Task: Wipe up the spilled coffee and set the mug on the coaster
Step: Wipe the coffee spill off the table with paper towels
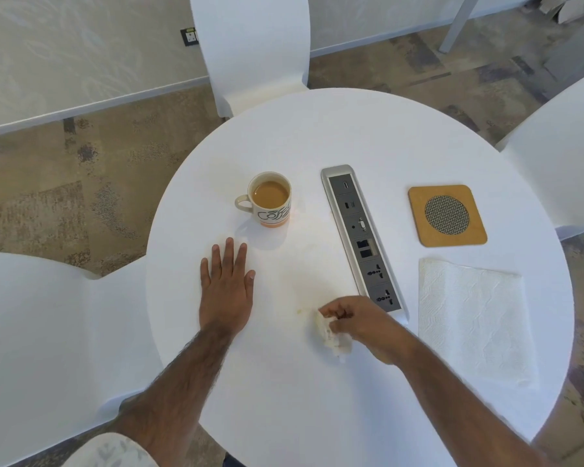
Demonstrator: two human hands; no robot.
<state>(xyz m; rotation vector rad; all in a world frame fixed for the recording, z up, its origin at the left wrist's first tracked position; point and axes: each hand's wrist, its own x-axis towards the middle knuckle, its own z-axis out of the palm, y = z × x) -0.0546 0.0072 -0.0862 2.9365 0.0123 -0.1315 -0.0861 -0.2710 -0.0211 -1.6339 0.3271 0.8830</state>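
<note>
Crumpled tissue [331, 335] in right hand [361, 323]

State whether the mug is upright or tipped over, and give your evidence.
Upright. The mug stands on its base on the table, rim facing up, with coffee level inside.

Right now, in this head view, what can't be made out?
- Tabletop under the crumpled tissue: hidden by the tissue and right hand, so any spill left there is unknown.
- Left hand lies flat, hiding the table under its palm.
- Mug lettering: partly turned away.
</note>
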